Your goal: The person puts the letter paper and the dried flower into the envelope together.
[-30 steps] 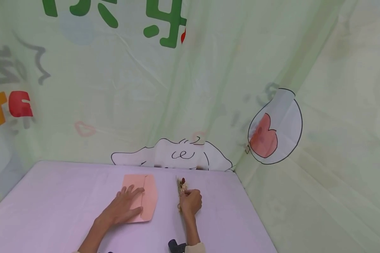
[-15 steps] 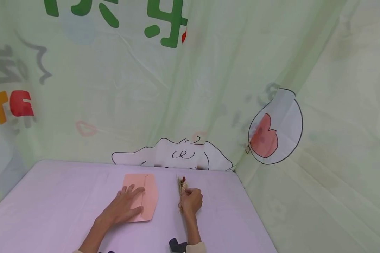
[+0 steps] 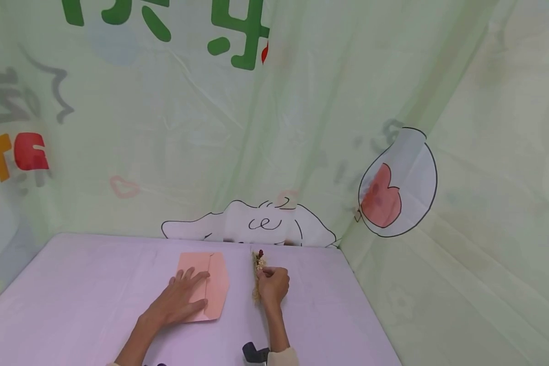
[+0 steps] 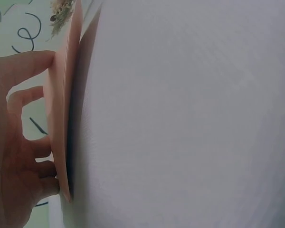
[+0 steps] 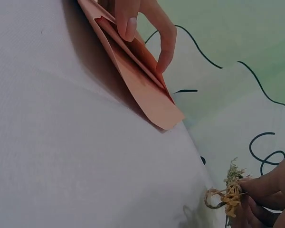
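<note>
A pink envelope point(image 3: 217, 284) lies on the table with its flap unfolded to the right. My left hand point(image 3: 179, 300) rests on it, fingers spread and fingertips touching the paper. In the right wrist view the mouth of the envelope point(image 5: 147, 97) gapes, and a folded pink layer shows inside. To the right, my right hand point(image 3: 274, 287) pinches a small bunch of dried flowers point(image 3: 258, 262) between thumb and fingers. The bunch has a dark red bloom at its top, pale blossoms below and a twine bow point(image 5: 223, 197) around the stems. The fingers hide part of the stems.
The table point(image 3: 96, 284) has a pale lilac cover. Behind it hangs a light green printed curtain point(image 3: 187, 127), which meets the table's back edge. A black device point(image 3: 254, 353) sits at my right wrist.
My right hand has shifted slightly left and away from me with the dried flowers. My left hand and the envelope have stayed in place.
</note>
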Demonstrator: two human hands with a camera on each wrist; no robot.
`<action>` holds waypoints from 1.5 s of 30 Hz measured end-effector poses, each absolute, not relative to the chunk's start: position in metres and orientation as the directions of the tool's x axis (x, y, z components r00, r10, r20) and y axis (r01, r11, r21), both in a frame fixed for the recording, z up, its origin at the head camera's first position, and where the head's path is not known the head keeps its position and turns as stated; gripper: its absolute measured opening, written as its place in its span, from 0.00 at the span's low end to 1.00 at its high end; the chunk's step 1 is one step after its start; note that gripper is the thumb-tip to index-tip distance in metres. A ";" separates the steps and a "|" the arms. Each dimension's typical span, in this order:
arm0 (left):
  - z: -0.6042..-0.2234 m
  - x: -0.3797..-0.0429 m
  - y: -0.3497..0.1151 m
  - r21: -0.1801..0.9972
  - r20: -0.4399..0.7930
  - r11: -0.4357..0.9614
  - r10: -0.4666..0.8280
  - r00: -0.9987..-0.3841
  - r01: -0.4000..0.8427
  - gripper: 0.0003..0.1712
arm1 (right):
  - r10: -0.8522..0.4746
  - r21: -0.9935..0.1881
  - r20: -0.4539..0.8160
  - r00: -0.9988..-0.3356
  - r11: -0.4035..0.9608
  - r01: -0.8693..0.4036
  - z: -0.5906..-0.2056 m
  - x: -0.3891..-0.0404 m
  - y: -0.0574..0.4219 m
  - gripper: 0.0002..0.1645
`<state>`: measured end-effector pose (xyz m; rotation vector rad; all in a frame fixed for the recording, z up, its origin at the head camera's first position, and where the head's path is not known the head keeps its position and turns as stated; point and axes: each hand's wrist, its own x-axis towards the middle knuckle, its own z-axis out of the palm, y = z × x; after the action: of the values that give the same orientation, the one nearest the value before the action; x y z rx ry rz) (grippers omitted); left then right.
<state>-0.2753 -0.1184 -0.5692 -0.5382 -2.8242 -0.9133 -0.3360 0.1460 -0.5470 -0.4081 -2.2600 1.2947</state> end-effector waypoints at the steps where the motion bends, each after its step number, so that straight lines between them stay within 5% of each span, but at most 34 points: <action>1: -0.569 -0.275 -0.118 0.544 0.223 0.753 0.296 -0.929 0.370 0.39 | 0.483 -0.865 0.268 -0.834 0.501 0.012 -0.547 -0.337 0.145 0.04; 27: -0.571 -0.278 -0.119 0.558 0.187 0.756 0.286 -0.940 0.341 0.39 | 0.260 -0.941 0.151 -0.954 0.332 -0.058 -0.541 -0.329 0.113 0.06; 45: -0.572 -0.279 -0.120 0.564 0.168 0.760 0.279 -0.946 0.324 0.40 | 0.221 -0.897 0.209 -0.952 0.430 -0.097 -0.546 -0.317 0.075 0.04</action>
<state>-0.2792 -0.1201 -0.5720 -0.4936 -2.8773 -0.9425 -0.3167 0.0748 -0.5459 -0.1073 -2.3918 1.5298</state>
